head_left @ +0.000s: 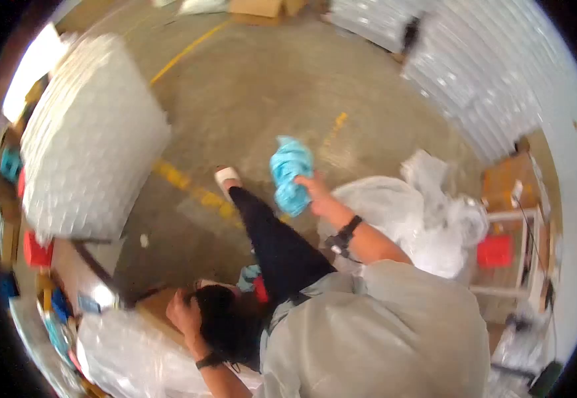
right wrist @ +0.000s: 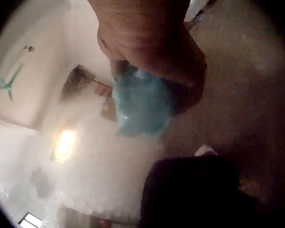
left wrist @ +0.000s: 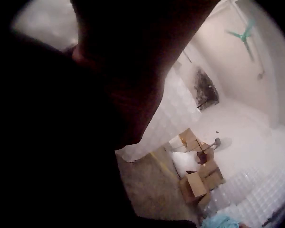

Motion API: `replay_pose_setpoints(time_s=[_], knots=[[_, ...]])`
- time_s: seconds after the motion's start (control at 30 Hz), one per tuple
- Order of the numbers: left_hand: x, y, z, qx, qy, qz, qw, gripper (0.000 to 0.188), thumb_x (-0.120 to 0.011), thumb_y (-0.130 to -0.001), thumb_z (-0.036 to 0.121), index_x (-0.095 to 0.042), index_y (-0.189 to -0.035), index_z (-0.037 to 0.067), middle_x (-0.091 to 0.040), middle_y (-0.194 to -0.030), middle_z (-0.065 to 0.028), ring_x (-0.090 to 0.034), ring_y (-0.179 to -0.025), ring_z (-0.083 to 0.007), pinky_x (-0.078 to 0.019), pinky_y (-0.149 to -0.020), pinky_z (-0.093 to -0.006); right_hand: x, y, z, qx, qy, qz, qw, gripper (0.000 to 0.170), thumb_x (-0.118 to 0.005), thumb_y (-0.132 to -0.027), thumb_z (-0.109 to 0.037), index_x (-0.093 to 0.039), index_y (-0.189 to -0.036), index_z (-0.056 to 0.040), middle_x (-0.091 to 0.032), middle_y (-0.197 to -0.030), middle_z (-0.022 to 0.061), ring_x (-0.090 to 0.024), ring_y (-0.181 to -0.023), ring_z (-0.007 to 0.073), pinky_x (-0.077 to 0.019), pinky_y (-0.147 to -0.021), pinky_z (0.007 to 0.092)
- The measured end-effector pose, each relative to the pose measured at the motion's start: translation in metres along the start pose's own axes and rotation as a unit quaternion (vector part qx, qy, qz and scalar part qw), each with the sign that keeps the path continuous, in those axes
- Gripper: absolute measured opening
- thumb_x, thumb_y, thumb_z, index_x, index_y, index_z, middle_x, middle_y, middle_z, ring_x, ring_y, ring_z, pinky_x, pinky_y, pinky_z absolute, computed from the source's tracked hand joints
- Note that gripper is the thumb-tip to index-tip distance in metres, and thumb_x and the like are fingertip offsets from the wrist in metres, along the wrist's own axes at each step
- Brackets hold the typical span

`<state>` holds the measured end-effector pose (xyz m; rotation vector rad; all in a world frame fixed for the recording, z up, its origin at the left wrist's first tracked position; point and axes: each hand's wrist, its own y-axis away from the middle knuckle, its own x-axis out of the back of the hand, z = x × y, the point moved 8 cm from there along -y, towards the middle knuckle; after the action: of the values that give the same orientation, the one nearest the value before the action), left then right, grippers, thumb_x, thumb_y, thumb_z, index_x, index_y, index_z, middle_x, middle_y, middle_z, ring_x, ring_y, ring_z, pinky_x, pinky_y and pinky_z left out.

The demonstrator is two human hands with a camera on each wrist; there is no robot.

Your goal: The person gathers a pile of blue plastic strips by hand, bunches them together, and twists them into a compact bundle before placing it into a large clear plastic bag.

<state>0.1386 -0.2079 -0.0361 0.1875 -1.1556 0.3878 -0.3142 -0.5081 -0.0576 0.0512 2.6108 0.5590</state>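
Note:
In the head view my right hand (head_left: 313, 192) grips a crumpled light-blue plastic bundle (head_left: 291, 166), held out over the floor beside my outstretched leg (head_left: 272, 242). The right wrist view shows that bundle (right wrist: 141, 104) bunched and slightly shiny below the hand (right wrist: 154, 52), whose fingers are partly hidden. My left hand (head_left: 183, 317) is down at the lower left, by my dark bent knee (head_left: 217, 312) and the edge of a brown cardboard piece (head_left: 156, 306). Its fingers look loosely bent, with nothing seen in them. Dark shapes fill most of the left wrist view.
A large bubble-wrapped stack (head_left: 96, 146) stands at left. White plastic wrapping (head_left: 388, 212) is heaped at right, beside a white frame (head_left: 533, 259) with a red container (head_left: 495, 251). Wrapped panels (head_left: 474, 73) line the far right. Open cardboard boxes (left wrist: 196, 184) lie farther back.

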Motion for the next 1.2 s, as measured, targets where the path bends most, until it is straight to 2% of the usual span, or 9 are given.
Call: replay_pose_setpoints(time_s=[0.37, 0.5, 0.6, 0.73, 0.97, 1.0, 1.07, 1.13, 1.2], knots=[[-0.036, -0.031, -0.003, -0.006, -0.056, -0.055, 0.997, 0.038, -0.076, -0.076, 0.020, -0.069, -0.111, 0.007, -0.074, -0.102, -0.0137, -0.066, -0.100, -0.0356, -0.0470, -0.093, -0.0504, 0.101, 0.052, 0.103, -0.175, -0.168, 0.035, 0.970, 0.043, -0.073, -0.090, -0.029, -0.064, -0.128, -0.0087, -0.070, -0.121, 0.0093, -0.068, -0.110, 0.0270, -0.0547, -0.100, 0.0467], [-0.038, -0.035, 0.004, -0.021, -0.094, -0.084, 0.992, 0.040, -0.076, -0.076, 0.020, -0.069, -0.113, 0.007, -0.074, -0.102, -0.0144, -0.066, -0.102, -0.0353, -0.0463, -0.093, -0.0502, 0.185, -0.020, -0.036, -0.006, -0.324, -0.074, 0.943, 0.040, -0.067, -0.096, -0.032, -0.063, -0.128, -0.0076, -0.070, -0.120, 0.0061, -0.068, -0.110, 0.0214, -0.0566, -0.096, 0.0409], [-0.037, -0.032, 0.000, -0.016, -0.094, -0.082, 0.992, 0.045, -0.076, -0.076, 0.020, -0.068, -0.119, 0.007, -0.075, -0.103, -0.0138, -0.065, -0.104, -0.0352, -0.0453, -0.095, -0.0503, 0.193, 0.004, -0.225, 0.118, -0.148, 0.084, 0.978, 0.063, -0.070, -0.096, -0.048, -0.053, -0.147, -0.0159, -0.064, -0.137, 0.0079, -0.061, -0.127, 0.0277, -0.0484, -0.107, 0.0528], [-0.040, -0.029, -0.013, 0.024, -0.073, -0.100, 0.992, 0.052, -0.076, -0.077, 0.021, -0.067, -0.126, 0.006, -0.075, -0.106, -0.0135, -0.065, -0.105, -0.0365, -0.0442, -0.096, -0.0508, 0.141, 0.001, -0.290, 0.205, 0.043, 0.122, 0.970, 0.062, -0.073, -0.095, -0.044, -0.050, -0.147, -0.0171, -0.065, -0.135, 0.0090, -0.064, -0.119, 0.0282, -0.0518, -0.100, 0.0531], [-0.045, -0.024, -0.023, -0.001, -0.089, -0.082, 0.993, 0.050, -0.076, -0.077, 0.022, -0.068, -0.124, 0.005, -0.075, -0.107, -0.0164, -0.065, -0.104, -0.0377, -0.0448, -0.096, -0.0510, -0.046, 0.035, -0.007, 0.108, 0.231, -0.204, 0.945, 0.024, -0.069, -0.091, -0.028, -0.071, -0.101, -0.0060, -0.064, -0.093, 0.0055, -0.063, -0.088, 0.0177, -0.0517, -0.079, 0.0365], [-0.044, -0.022, -0.024, -0.017, -0.093, -0.056, 0.994, 0.049, -0.075, -0.077, 0.021, -0.068, -0.123, 0.005, -0.074, -0.106, -0.0168, -0.065, -0.103, -0.0383, -0.0452, -0.094, -0.0514, -0.076, 0.052, 0.035, 0.206, 0.382, -0.198, 0.879, 0.028, -0.070, -0.089, -0.029, -0.070, -0.102, -0.0044, -0.063, -0.090, 0.0073, -0.063, -0.084, 0.0187, -0.0524, -0.078, 0.0379], [-0.037, -0.016, -0.028, -0.031, -0.100, -0.034, 0.994, 0.048, -0.075, -0.077, 0.021, -0.068, -0.122, 0.005, -0.074, -0.104, -0.0173, -0.066, -0.101, -0.0388, -0.0455, -0.093, -0.0518, -0.121, 0.104, 0.111, 0.027, 0.450, -0.338, 0.826, 0.054, -0.074, -0.087, -0.032, -0.062, -0.131, -0.0052, -0.072, -0.110, 0.0155, -0.070, -0.101, 0.0317, -0.0560, -0.087, 0.0443], [-0.032, -0.018, -0.015, -0.022, -0.094, -0.066, 0.993, 0.042, -0.076, -0.077, 0.022, -0.069, -0.115, 0.004, -0.074, -0.103, -0.0177, -0.066, -0.098, -0.0400, -0.0454, -0.092, -0.0531, -0.160, 0.153, 0.139, 0.073, 0.578, -0.501, 0.641, 0.052, -0.076, -0.082, -0.031, -0.064, -0.127, -0.0077, -0.072, -0.117, 0.0164, -0.069, -0.109, 0.0379, -0.0546, -0.088, 0.0508], [-0.024, -0.015, -0.010, -0.018, -0.082, -0.056, 0.995, 0.039, -0.076, -0.077, 0.022, -0.069, -0.111, 0.005, -0.074, -0.102, -0.0174, -0.066, -0.097, -0.0401, -0.0463, -0.091, -0.0531, -0.155, 0.170, 0.177, 0.036, 0.571, -0.571, 0.589, 0.053, -0.077, -0.082, -0.031, -0.064, -0.128, -0.0083, -0.073, -0.112, 0.0159, -0.070, -0.104, 0.0349, -0.0553, -0.086, 0.0487]])
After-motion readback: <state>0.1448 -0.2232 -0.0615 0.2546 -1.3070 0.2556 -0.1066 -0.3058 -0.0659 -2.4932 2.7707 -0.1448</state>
